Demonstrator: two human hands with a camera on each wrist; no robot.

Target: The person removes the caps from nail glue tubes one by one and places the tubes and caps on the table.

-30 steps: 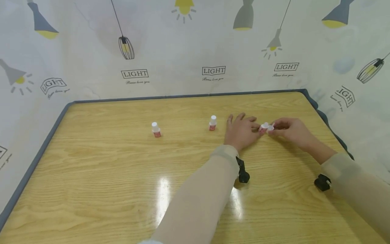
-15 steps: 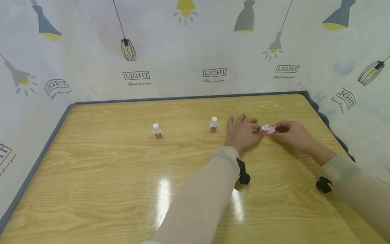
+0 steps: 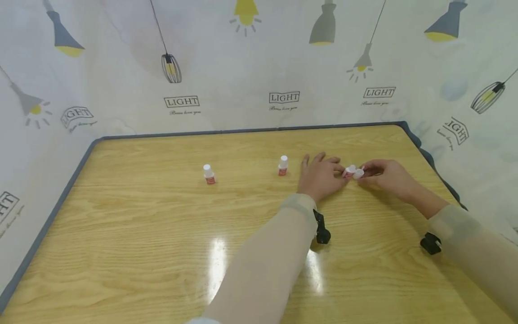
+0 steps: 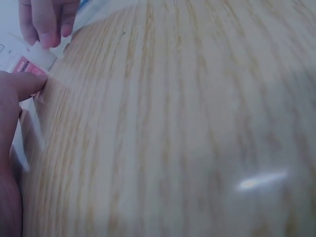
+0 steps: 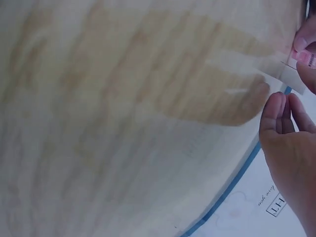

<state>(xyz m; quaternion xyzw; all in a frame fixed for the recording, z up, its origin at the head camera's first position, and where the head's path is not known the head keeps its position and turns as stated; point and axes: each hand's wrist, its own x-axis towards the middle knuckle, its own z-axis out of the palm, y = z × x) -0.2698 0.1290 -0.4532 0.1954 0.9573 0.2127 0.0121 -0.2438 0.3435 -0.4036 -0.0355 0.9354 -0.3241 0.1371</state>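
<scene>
Nearest, the desk is crossed by two pale sleeves, with a small black camera worn at the left wrist. Past the cuffs, a small bottle with a red label is pinched between the thumb and fingers of the left hand, low over the right part of the desk, the other fingers being spread. Just beside the bottle, a small white piece, perhaps its cap, is pinched in the fingertips of the right hand; whether it is joined to the bottle cannot be told. For this two-handed work, the bottle would best be kept firmly gripped by its body and close to the desk, while the white piece is handled lightly and in line with the neck, so that nothing is tipped or spilled. What is in the bottle is not shown, its wall not being seen through. Farther left, the leftmost bottle and, slightly farther back, the middle bottle are stood upright and apart, both topped in white, their contents likewise hidden. Behind the desk, the wall is printed with lamps.
</scene>
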